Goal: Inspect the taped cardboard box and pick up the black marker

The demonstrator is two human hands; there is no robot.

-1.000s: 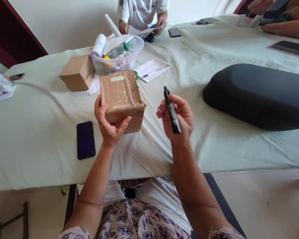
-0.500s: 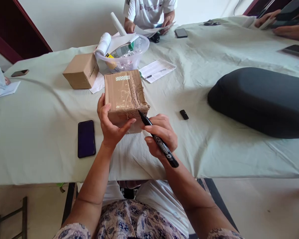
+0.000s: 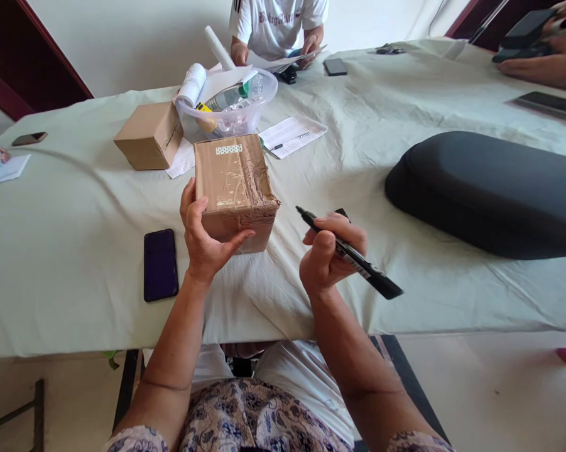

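Note:
A taped cardboard box (image 3: 230, 182) with dark scribbled lines along its right side stands in front of me on the cloth. My left hand (image 3: 206, 242) grips its left side and near face, fingers behind and thumb across the front. To the right of the box, my right hand (image 3: 332, 251) is closed around a black marker (image 3: 365, 267), whose uncapped tip points up and left, apart from the box. Just behind the right hand lies a small black cap (image 3: 343, 214), mostly hidden by the fingers.
A phone (image 3: 161, 265) lies left of the box. Beyond are a second cardboard box (image 3: 148, 138), a plastic basin (image 3: 259, 103) with bottles and paper, and a sheet with a pen (image 3: 294, 136). A large black padded object (image 3: 480, 194) occupies the right. Other people sit around the table.
My right hand has moved the marker right, away from the box's edge, and now partly covers the cap. My left hand keeps its hold on the box.

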